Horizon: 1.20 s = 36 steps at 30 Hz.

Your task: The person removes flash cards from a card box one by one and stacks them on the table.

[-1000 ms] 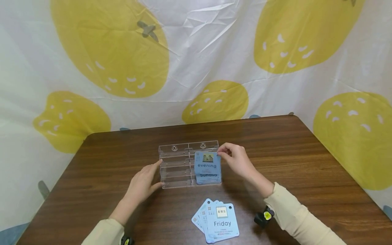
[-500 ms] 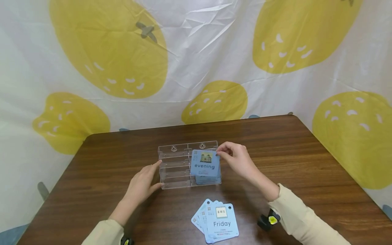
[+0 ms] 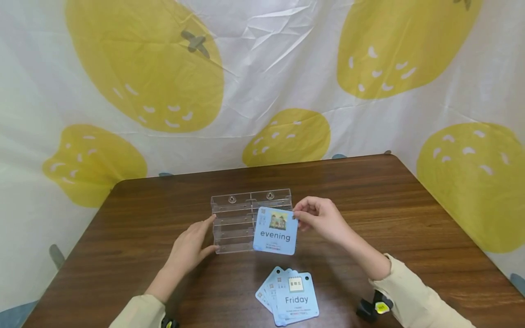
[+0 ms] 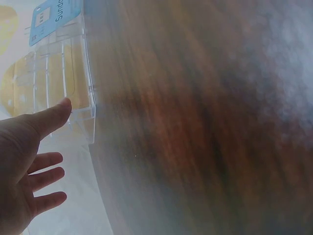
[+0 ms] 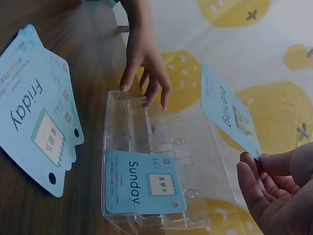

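My right hand [image 3: 324, 218] pinches the "evening" flashcard [image 3: 275, 231] by its top right corner, between thumb and fingers. In the right wrist view this card [image 5: 227, 112] is up off the clear rack, apart from it. The "Sunday" flashcard [image 5: 144, 183] leans in the rack's front right slot; the head view hides it behind the held card. At the left end of the clear plastic tiered rack [image 3: 234, 233], my left hand [image 3: 189, 246] touches the side with fingers and thumb spread. In the left wrist view the thumb [image 4: 51, 117] lies against the rack, the fingers fairly straight.
A fanned stack of flashcards, "Friday" [image 3: 297, 300] on top, lies on the brown wooden table [image 3: 381, 205] in front of the rack. Behind the table hangs a white cloth [image 3: 270, 91] with yellow fruit prints.
The right hand has drawn the "evening" card out from the rack, first leftward and up, then toward me. The left hand has stayed on the rack.
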Each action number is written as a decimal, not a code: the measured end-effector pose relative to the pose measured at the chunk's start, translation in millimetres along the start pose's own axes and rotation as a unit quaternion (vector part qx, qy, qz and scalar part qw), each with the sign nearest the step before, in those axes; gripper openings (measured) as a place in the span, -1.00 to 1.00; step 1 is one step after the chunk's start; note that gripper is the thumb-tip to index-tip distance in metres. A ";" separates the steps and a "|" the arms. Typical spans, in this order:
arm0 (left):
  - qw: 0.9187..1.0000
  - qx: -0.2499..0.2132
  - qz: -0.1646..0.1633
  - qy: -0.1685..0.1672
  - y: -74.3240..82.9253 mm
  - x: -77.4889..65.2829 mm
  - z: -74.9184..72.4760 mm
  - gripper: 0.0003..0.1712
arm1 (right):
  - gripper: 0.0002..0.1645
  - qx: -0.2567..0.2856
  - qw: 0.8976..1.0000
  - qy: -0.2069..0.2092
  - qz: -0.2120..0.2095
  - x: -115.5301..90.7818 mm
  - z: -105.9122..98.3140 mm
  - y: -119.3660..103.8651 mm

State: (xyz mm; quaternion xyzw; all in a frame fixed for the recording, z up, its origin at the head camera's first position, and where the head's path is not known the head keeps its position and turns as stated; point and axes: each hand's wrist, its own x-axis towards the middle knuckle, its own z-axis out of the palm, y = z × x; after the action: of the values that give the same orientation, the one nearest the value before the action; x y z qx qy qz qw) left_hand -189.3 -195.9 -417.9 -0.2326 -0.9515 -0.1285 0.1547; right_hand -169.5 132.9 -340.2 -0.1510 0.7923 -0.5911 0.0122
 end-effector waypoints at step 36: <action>1.000 0.000 0.011 0.010 -1.2 -0.3 0.6 -0.09 | -0.83 0.038 0.982 -0.152 0.108 -38.1 4.4 57.6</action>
State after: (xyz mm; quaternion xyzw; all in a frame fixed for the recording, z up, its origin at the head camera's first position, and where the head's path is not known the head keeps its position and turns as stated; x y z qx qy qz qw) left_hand -189.8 -196.8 -418.8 -0.2418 -0.9473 -0.1292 0.1657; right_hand -145.3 153.2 -401.7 -0.1522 0.7699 -0.5860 0.2016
